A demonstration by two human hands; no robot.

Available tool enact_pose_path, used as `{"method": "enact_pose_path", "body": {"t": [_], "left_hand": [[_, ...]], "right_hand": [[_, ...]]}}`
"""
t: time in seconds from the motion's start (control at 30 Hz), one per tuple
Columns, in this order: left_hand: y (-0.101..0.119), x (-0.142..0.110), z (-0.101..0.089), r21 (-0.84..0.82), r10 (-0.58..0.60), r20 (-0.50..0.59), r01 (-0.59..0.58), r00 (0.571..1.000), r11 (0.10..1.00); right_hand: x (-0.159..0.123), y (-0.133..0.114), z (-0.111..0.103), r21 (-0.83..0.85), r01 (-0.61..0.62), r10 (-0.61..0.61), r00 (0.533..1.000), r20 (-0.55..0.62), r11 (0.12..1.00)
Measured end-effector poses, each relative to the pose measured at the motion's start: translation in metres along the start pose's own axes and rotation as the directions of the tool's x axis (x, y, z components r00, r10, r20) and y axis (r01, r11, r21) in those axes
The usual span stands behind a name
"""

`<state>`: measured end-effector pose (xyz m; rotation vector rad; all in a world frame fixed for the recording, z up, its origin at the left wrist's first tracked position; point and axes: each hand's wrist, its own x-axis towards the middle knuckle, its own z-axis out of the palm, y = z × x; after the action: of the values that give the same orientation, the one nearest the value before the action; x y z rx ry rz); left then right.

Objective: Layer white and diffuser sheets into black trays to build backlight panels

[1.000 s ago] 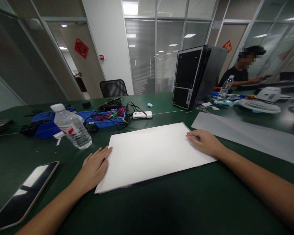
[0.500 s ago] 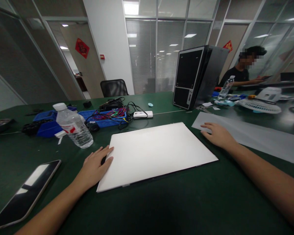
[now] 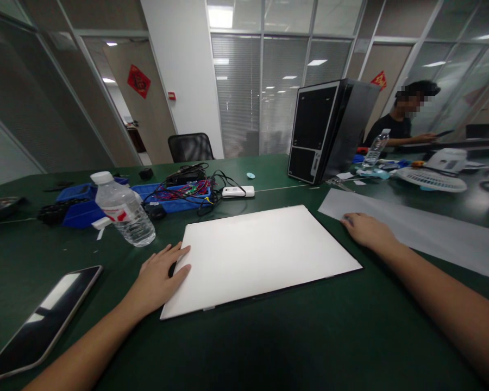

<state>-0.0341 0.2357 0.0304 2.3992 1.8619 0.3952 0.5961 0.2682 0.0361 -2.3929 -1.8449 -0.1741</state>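
Note:
A white rectangular panel (image 3: 256, 255) with thin dark edges lies flat on the green table. My left hand (image 3: 158, 279) rests on its left edge, fingers stretched out and thumb apart, holding nothing. To the right of the panel, my right hand (image 3: 369, 231) is at the near edge of a grey-white sheet (image 3: 427, 228). Its fingers are curled in towards the palm. A small greyish patch shows by the fingertips, too blurred to name.
A water bottle (image 3: 124, 212) stands beyond my left hand, and a phone (image 3: 44, 320) lies at the near left. Farther back are blue bins (image 3: 179, 203) with tangled wires, a white power strip (image 3: 238, 191) and a computer tower (image 3: 330, 130). A person (image 3: 403, 119) sits at the far right.
My right hand has drawn slightly right, and its fingers have gone from spread on the sheet to curled in. My left hand and the panel stay in place.

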Motion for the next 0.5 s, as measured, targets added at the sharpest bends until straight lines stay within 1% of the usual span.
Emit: {"method": "enact_pose_path", "body": {"t": [0.03,0.17,0.27,0.33,0.4,0.43,0.47,0.5], "left_hand": [[0.0,0.0,0.001,0.0,0.0,-0.002,0.0,1.0,1.0],[0.0,0.001,0.002,-0.01,0.003,-0.02,-0.003,1.0,1.0],[-0.001,0.001,0.003,-0.012,0.004,-0.031,-0.005,1.0,1.0],[-0.001,0.001,0.003,-0.011,0.003,-0.029,-0.003,1.0,1.0],[-0.001,0.001,0.003,-0.009,0.004,-0.025,-0.004,1.0,1.0],[-0.001,0.001,0.002,-0.006,0.005,-0.024,-0.005,1.0,1.0],[0.0,0.001,0.002,-0.004,0.004,-0.023,-0.004,1.0,1.0],[0.0,0.001,0.002,-0.001,0.003,-0.02,-0.003,1.0,1.0]], "right_hand": [[-0.001,-0.003,-0.004,0.001,-0.006,0.006,1.0,0.002,1.0],[-0.005,-0.014,-0.02,0.003,-0.094,0.094,0.995,-0.011,0.996],[-0.011,-0.024,-0.029,0.008,-0.083,0.083,0.994,-0.069,0.997],[-0.017,-0.032,-0.033,0.025,0.0,0.004,0.991,-0.134,1.0],[-0.025,-0.042,-0.035,0.072,0.163,-0.149,0.974,-0.172,0.984],[-0.03,-0.047,-0.036,0.101,0.266,-0.247,0.953,-0.174,0.959],[-0.035,-0.054,-0.037,0.123,0.37,-0.348,0.922,-0.171,0.921],[-0.04,-0.06,-0.038,0.135,0.465,-0.442,0.881,-0.167,0.875]]}}
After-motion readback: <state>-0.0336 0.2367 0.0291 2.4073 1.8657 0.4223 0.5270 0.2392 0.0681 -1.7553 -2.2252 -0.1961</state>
